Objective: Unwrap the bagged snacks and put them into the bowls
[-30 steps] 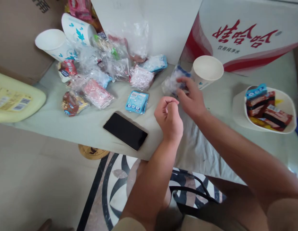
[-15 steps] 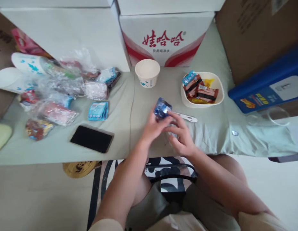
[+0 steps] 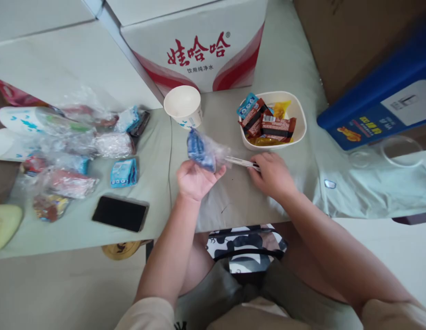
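Nearest, left hand (image 3: 197, 183): middle of the frame, fingers closed on the lower side of the bag (image 3: 201, 149).
Right hand (image 3: 273, 176): right of the middle, fingers drawn narrow at the right end of the tool (image 3: 242, 161); whether they grip it cannot be told.
Tool: thin and white, between the hands; its long axis runs nearly across the frame, dipping a little to the right. The right hand is nearer.
Bag: blue at upper left, clear film trailing right, long axis sloping down rightward, so the film end points at the tool. Film and tool tip meet in view; whether they touch is unclear.
Tub (image 3: 300, 120): right of upper middle, beyond the right hand, holding packets (image 3: 278, 127).
Cup (image 3: 183, 106): upper middle, upright, just beyond the bag's blue end.
Box (image 3: 195, 55): top middle, behind the cup.
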Motion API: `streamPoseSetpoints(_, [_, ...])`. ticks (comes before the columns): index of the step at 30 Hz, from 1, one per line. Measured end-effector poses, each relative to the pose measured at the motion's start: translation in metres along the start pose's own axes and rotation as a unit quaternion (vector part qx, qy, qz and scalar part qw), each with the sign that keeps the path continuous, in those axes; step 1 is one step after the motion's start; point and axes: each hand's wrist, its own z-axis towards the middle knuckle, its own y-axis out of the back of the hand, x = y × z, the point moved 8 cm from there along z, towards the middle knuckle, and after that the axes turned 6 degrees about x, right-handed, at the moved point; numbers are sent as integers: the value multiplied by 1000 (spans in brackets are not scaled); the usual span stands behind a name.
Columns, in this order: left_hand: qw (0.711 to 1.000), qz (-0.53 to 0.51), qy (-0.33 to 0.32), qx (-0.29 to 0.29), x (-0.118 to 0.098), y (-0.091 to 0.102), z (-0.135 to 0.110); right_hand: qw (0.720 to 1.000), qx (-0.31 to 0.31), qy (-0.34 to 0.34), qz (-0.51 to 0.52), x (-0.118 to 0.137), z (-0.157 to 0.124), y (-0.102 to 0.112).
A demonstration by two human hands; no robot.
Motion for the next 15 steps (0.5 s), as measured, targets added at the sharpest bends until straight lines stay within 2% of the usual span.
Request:
streamPoseSetpoints(6, [998,7,48,31,-2,0,-4,976,34,-78,202,3,-1,10])
streamPoseSetpoints(10, [1000,20,-9,16,-7,7,-2,959,19,-102,265,5,-6,11])
streamPoseSetpoints(15, [995,77,-64,-20,-11,11,2,934,75,-79,340,17,-11,0])
